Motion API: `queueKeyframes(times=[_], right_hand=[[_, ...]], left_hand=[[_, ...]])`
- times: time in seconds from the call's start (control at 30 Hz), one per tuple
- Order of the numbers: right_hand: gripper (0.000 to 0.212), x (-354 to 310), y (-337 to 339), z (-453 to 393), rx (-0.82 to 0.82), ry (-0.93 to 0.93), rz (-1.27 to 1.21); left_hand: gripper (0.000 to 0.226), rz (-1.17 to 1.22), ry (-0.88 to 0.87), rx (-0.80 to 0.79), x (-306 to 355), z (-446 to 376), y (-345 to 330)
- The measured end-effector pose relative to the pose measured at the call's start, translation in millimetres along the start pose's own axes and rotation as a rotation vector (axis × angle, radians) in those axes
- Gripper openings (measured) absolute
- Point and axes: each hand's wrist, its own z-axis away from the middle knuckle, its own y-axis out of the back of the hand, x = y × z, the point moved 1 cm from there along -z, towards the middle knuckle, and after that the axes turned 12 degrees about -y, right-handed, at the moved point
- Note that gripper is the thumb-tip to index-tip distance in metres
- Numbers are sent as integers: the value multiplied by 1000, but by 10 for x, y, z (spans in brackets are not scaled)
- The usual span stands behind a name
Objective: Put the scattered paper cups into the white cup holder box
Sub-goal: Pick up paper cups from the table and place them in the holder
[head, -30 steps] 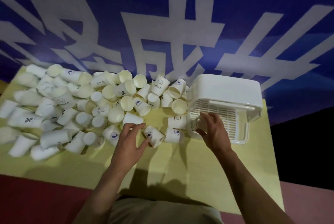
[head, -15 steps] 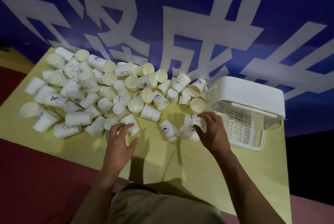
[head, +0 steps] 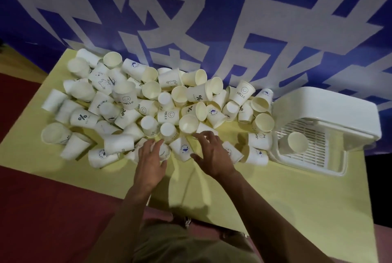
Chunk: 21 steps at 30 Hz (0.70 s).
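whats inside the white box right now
One paper cup lies on its side on the slatted tray inside the white box, its mouth facing the camera. The box's solid top covers the back of the tray, so any cups further in cannot be seen.

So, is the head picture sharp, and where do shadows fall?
Head view: wide-angle bending at the edges; cups in the pile read sharp, the right hand slightly blurred; both hands' shadows fall toward the viewer on the yellow table; no strong glare.

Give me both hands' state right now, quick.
Left hand: fingers curled round a paper cup at the pile's near edge.
Right hand: open, fingers spread above the cups, holding nothing.
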Motion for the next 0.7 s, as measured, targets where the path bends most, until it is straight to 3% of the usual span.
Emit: queueKeyframes(times=[0.17,0.4,0.47,0.57,0.7], right_hand=[[72,-199,-255,-48,-18,-100,78],[75,-357,-540,-111,-118,-142,122],[74,-361,-589,-122,-125,-143,139],[63,-344,-621,-157,-156,-184,124],[52,-268,-646,-147,-191,-246,88]], left_hand=[[58,49,-50,-61,-75,-65,-45],[51,180,-100,12,-233,150,193],[54,101,-168,40,-301,262,225],[60,-21,-257,51,-484,337,149],[57,50,-186,17,-482,359,180]])
